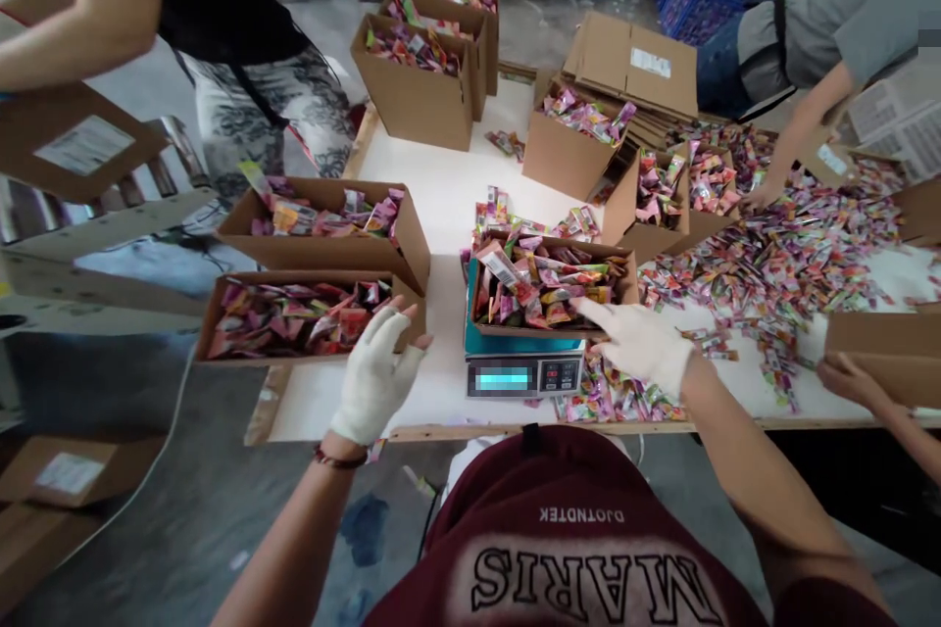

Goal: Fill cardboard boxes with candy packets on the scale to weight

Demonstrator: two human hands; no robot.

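My left hand, in a white glove with bare fingertips, is held beside the right end of a cardboard box full of small wrapped packets. Its fingers are apart and hold nothing. My right hand, gloved the same way, reaches over the front right corner of another filled box. Its index finger is stretched out at the packets; whether it touches them I cannot tell. That box sits on a digital scale with a lit display, blurred out.
Filled boxes stand at the table's back, another at left. Loose packets heap on the right. Flattened cartons lie behind. A co-worker's hand holds a box at right. A roller conveyor stands left.
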